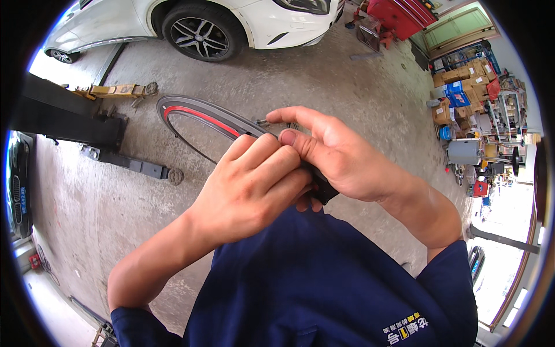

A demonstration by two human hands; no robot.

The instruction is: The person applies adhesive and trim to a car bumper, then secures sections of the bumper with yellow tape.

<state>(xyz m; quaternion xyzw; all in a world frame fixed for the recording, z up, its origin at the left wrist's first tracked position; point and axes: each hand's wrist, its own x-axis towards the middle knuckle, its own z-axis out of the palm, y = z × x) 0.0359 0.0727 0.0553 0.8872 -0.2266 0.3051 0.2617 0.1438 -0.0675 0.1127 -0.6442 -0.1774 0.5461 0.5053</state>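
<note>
Both hands meet in front of my chest on a wiper blade [199, 107], a long curved black strip with a red stripe. Its far end reaches out to the left, and a thin dark strip [193, 146] loops back from that end toward my hands. My left hand [248, 182] is closed on it, fingers curled and knuckles up. My right hand [341, 156] supports the near black end from the right. Its index finger stretches out, its thumb presses beside my left fingers, and fingertips show underneath. My hands hide the middle of the blade.
A white car [263, 26] with a dark wheel [202, 32] stands ahead. On the left is a black lift post [63, 110] with low arms [130, 165] reaching over the concrete floor. Cardboard boxes [468, 81] crowd shelving on the right; a red tool cabinet [399, 17] stands far right.
</note>
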